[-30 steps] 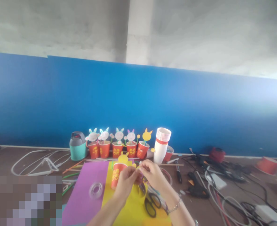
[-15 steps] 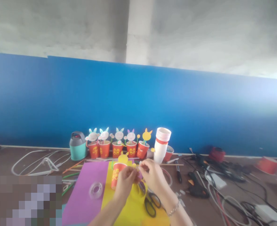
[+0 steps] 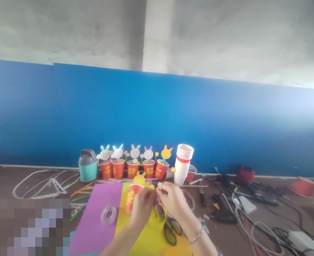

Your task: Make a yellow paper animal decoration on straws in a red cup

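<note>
My left hand [image 3: 143, 203] and my right hand [image 3: 172, 197] meet fingertip to fingertip over the yellow paper [image 3: 135, 238]. Both are pinched closed; whatever lies between the fingers is too small and hidden to name. Just left of my left hand stands a red paper cup [image 3: 130, 199] with gold characters, and a yellow rabbit-head cutout [image 3: 139, 178] rises behind its rim. Black-handled scissors [image 3: 170, 233] lie below my right hand. A roll of clear tape [image 3: 108, 215] rests on the purple paper [image 3: 92, 227].
Several red cups [image 3: 133, 170] with paper rabbit heads line the back, beside a stack of white cups [image 3: 183, 165]. A teal container [image 3: 88, 169] stands at left. On the right are a glue gun [image 3: 223, 209], a marker [image 3: 202, 195] and tangled cables [image 3: 266, 227].
My fingers have shifted very slightly at the pinch, the right hand lowering a little. Cups, scissors and tape stay in place.
</note>
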{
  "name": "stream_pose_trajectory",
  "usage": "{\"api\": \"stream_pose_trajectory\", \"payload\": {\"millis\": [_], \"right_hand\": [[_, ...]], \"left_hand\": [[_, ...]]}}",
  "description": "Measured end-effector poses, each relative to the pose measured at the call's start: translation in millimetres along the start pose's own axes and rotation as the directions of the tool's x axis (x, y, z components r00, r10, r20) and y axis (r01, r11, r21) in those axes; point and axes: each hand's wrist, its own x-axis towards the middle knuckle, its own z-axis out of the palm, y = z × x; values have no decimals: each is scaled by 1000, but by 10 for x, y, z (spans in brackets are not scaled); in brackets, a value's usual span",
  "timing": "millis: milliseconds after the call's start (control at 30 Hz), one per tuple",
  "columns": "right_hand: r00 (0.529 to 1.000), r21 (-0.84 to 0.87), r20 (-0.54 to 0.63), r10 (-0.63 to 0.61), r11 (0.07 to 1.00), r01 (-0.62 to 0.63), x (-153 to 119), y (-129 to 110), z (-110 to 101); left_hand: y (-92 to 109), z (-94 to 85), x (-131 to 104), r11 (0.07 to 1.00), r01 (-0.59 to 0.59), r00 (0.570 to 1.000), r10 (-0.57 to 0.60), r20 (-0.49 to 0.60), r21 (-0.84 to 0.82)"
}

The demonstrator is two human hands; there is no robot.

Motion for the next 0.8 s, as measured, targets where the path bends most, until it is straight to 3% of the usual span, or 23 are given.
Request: {"api": "stream_pose_trajectory", "payload": {"millis": [267,633,800], "right_hand": [[993,259,51,108,959,-117,-4,55,41],[994,170,72,82,981,-93,-17,-16,-18],[998,9,-53,35,999,-34,-6,52,13]], "left_hand": [[14,-4,-22,999,-43,999,42,14,28],[-34,-10,2,996,-57,998,55,37,63],[-65,-3,0,999,-43,998,42,45,22]]}}
